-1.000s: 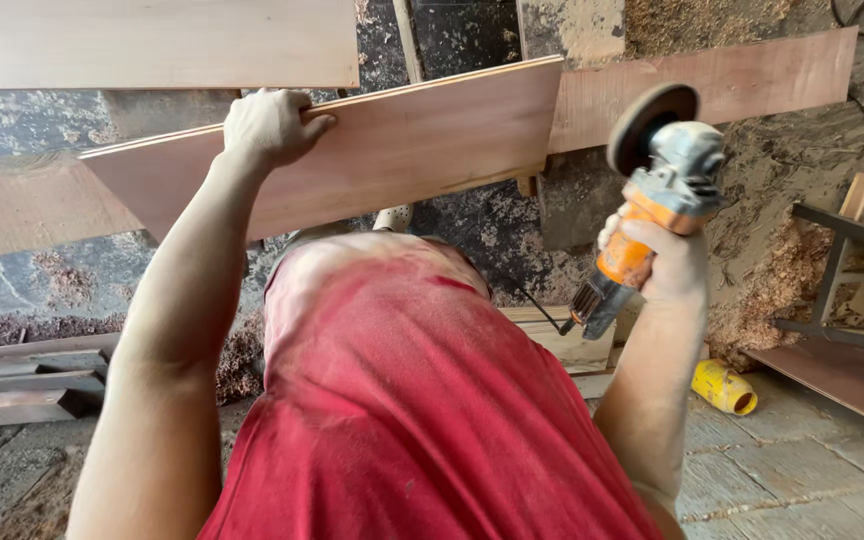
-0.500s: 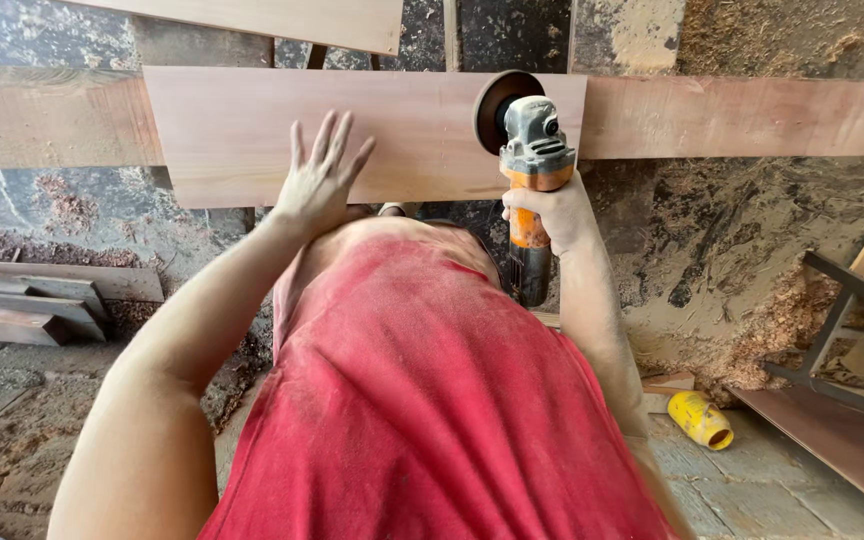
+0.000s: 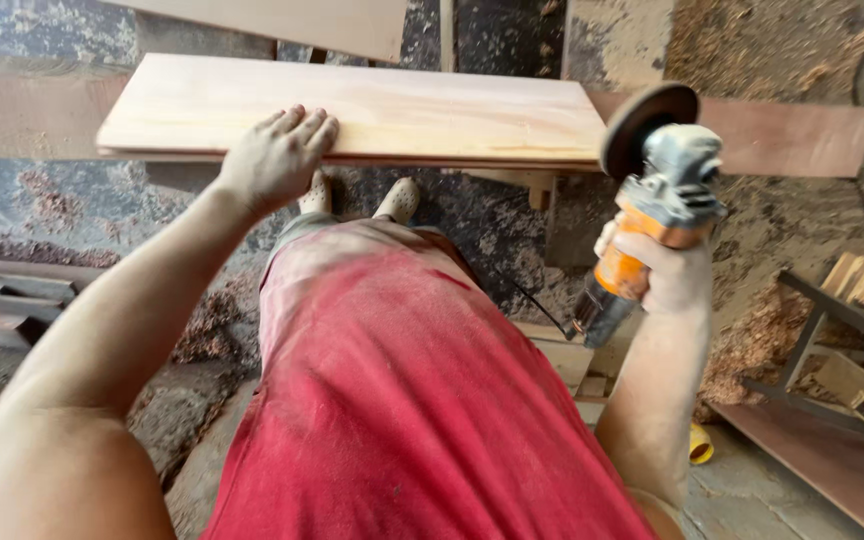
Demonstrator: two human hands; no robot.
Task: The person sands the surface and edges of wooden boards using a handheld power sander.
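Nearest to me is my red shirt (image 3: pixel 402 400), dusted pale, with my two shoes (image 3: pixel 397 198) showing just past it on the floor. My right hand (image 3: pixel 667 270) is clamped around the orange body of the angle grinder (image 3: pixel 652 215), held up off to the side, its dark disc (image 3: pixel 642 125) clear of the wood and touching nothing. My left hand (image 3: pixel 274 158) lies flat with fingers together on the near edge of the pale board (image 3: pixel 372 110), which lies level in front of me; what carries it I cannot tell. Its face looks smooth and light, so I judge much of the sanding done, though nothing is being ground now. Beyond lie darker planks (image 3: pixel 792 135) and sawdust heaps (image 3: pixel 752 340).
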